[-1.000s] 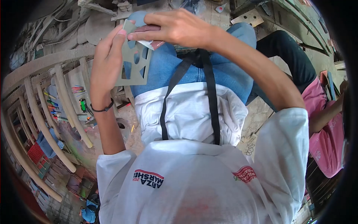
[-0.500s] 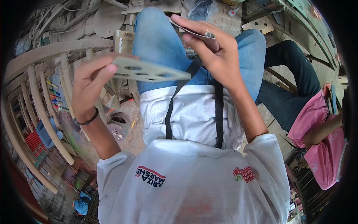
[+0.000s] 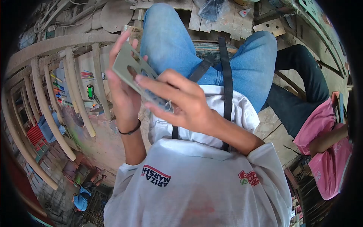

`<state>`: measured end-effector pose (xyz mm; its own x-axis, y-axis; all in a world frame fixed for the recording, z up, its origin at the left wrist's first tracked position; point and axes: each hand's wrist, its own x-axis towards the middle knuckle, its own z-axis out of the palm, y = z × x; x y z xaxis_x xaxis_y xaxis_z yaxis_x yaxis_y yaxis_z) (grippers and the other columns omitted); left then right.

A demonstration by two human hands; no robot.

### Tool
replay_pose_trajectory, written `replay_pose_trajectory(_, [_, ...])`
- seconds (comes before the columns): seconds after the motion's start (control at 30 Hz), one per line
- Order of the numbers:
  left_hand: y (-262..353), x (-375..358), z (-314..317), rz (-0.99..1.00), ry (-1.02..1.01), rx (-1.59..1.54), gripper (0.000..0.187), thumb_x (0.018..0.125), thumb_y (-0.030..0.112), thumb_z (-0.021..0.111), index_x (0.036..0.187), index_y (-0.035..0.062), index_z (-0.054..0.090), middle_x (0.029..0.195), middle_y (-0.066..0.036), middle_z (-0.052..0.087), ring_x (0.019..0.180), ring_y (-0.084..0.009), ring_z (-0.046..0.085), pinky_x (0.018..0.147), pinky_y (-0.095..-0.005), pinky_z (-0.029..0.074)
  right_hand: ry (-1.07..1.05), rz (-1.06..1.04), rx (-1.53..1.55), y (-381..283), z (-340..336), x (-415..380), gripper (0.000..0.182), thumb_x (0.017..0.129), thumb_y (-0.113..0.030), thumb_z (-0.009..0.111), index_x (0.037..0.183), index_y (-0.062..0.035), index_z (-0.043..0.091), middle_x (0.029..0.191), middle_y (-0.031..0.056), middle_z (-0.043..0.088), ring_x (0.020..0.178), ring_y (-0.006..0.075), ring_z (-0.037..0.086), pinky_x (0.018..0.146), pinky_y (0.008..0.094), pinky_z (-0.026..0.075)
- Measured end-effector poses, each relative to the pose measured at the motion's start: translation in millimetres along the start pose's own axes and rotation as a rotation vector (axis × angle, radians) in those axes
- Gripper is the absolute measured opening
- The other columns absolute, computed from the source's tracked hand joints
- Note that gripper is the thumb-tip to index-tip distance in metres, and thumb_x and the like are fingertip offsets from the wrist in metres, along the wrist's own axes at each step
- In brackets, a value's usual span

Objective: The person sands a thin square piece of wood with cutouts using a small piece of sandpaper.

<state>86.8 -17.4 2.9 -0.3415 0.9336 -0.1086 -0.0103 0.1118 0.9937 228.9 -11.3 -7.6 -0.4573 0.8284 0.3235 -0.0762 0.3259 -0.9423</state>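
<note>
A flat grey-green board (image 3: 124,67) with round holes is tilted up in front of my left knee. My left hand (image 3: 126,96) grips it from behind and below, its fingers showing past the far edge. My right hand (image 3: 189,100) lies against the board's near face, fingers bent, and presses a thin folded sheet, which looks like sandpaper (image 3: 169,106), onto it. Most of that sheet is hidden under the fingers; only a pale curled edge shows.
Curved wooden slats (image 3: 41,94) stand at left, with pens and tools behind them. A co-worker in a pink shirt (image 3: 314,125) sits at right. Beyond my knees lie a clear plastic bag (image 3: 213,10) and a board with holes (image 3: 269,27). Black straps (image 3: 225,75) hang over my lap.
The board has swung from nearly level to steeply tilted. My right hand has come down and left from above my lap, bringing the folded sheet against the board.
</note>
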Motion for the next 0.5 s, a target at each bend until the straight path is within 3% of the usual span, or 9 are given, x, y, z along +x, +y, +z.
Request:
replay_pose_trajectory(0.07, [4,-1,1,0.047,0.021,-0.144,0.092,0.088,0.076,0.026,0.14,0.0012,0.034,0.151,-0.016,0.027,0.137,-0.0326,0.033,0.105,-0.0476,0.038,0.002,-0.046,0.03,6,8,0,0.054,0.07,-0.003,0.078,0.122,-0.0018,0.063,0.083,0.0065,0.053,0.064,0.0153,0.05,0.051,0.0268,0.042])
replay_pose_trajectory(0.1, [13,1,7,0.094,0.077,-0.132,0.101,0.081,0.082,0.031,0.14,0.0006,0.032,0.15,-0.018,0.026,0.137,-0.0347,0.033,0.102,-0.0488,0.042,0.007,-0.137,0.023,10,12,3,0.054,0.07,-0.003,0.078,0.121,-0.0026,0.064,0.083,0.0063,0.053,0.064,0.0158,0.05,0.052,0.0272,0.043])
replay_pose_trajectory(0.13, [13,4,4,0.101,0.089,-0.122,0.101,0.081,0.082,0.031,0.14,0.0006,0.032,0.15,-0.018,0.026,0.137,-0.0347,0.033,0.102,-0.0488,0.042,0.018,-0.232,0.019,11,15,7,0.054,0.069,-0.004,0.079,0.121,-0.0034,0.064,0.083,0.0061,0.053,0.064,0.0163,0.05,0.052,0.0276,0.043])
replay_pose_trajectory(0.2, [13,11,-1,0.371,0.014,-0.196,0.109,0.074,0.086,0.041,0.141,0.0007,0.029,0.15,-0.019,0.026,0.135,-0.038,0.034,0.103,-0.0497,0.041,0.0,-0.259,0.037,9,19,11,0.053,0.068,-0.004,0.079,0.12,-0.0053,0.066,0.083,0.0055,0.053,0.064,0.0168,0.05,0.055,0.0285,0.044])
replay_pose_trajectory(0.27, [21,15,-1,0.339,0.051,-0.094,0.116,0.068,0.088,0.046,0.142,0.0,0.026,0.15,-0.022,0.023,0.134,-0.0407,0.035,0.104,-0.0516,0.041,-0.033,-0.232,0.057,9,20,15,0.053,0.068,-0.004,0.079,0.119,-0.0064,0.066,0.082,0.0051,0.053,0.065,0.0174,0.051,0.059,0.0288,0.046])
replay_pose_trajectory(0.33, [17,19,-3,0.311,-0.088,-0.279,0.117,0.074,0.083,0.046,0.146,-0.0041,0.016,0.151,-0.031,0.011,0.138,-0.0485,0.02,0.107,-0.0644,0.03,-0.049,-0.195,0.066,5,13,20,0.05,0.07,-0.003,0.078,0.119,-0.0063,0.066,0.083,0.0055,0.056,0.067,0.0178,0.053,0.062,0.0292,0.046])
replay_pose_trajectory(0.4, [8,21,-2,0.263,-0.108,-0.421,0.118,0.074,0.083,0.046,0.146,-0.0051,0.015,0.151,-0.033,0.008,0.139,-0.0501,0.017,0.108,-0.0649,0.028,-0.04,0.076,0.221,0,1,23,0.049,0.072,-0.002,0.076,0.119,-0.0056,0.066,0.084,0.0066,0.059,0.068,0.0177,0.055,0.062,0.0296,0.046])
replay_pose_trajectory(0.47, [-1,21,-4,0.108,-0.327,-0.828,0.115,0.077,0.081,0.044,0.146,-0.0066,0.017,0.151,-0.034,0.005,0.139,-0.0506,0.016,0.108,-0.065,0.027,-0.059,0.058,0.145,7,-14,28,0.048,0.073,-0.001,0.074,0.119,-0.0064,0.066,0.086,0.0079,0.061,0.07,0.0175,0.057,0.061,0.0303,0.046])
replay_pose_trajectory(0.5, [3,22,-5,0.016,-0.364,-0.728,0.112,0.079,0.079,0.043,0.146,-0.0074,0.019,0.15,-0.035,0.012,0.137,-0.0509,0.022,0.107,-0.0627,0.03,-0.092,-0.008,0.031,11,-20,29,0.049,0.072,0.001,0.073,0.119,-0.0103,0.066,0.089,0.0083,0.059,0.069,0.0201,0.058,0.06,0.0318,0.049])
